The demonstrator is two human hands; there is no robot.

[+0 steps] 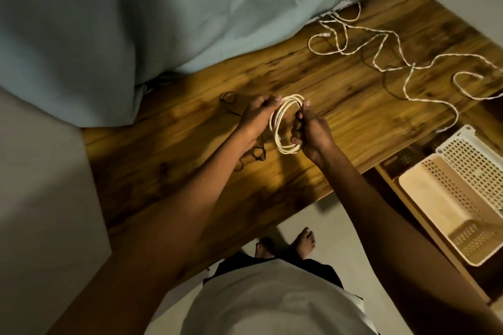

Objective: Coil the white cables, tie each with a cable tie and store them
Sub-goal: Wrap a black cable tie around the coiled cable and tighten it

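A white cable wound into a small coil (pixel 281 128) hangs above the wooden table (pixel 353 106). My left hand (pixel 257 114) grips the coil's left side, fingers curled at its top. My right hand (pixel 309 130) pinches the coil's right side with curled fingers. A long loose white cable (pixel 408 62) lies tangled across the table's far right. Thin black ties (pixel 255 153) lie on the table under my left wrist, and another black loop (pixel 228 98) lies farther back.
A blue-grey cloth (pixel 136 22) covers the back left of the table. Two perforated plastic baskets (pixel 449 198) stand lower right, beside the table's edge. A grey surface is at left. My feet stand on the pale floor below.
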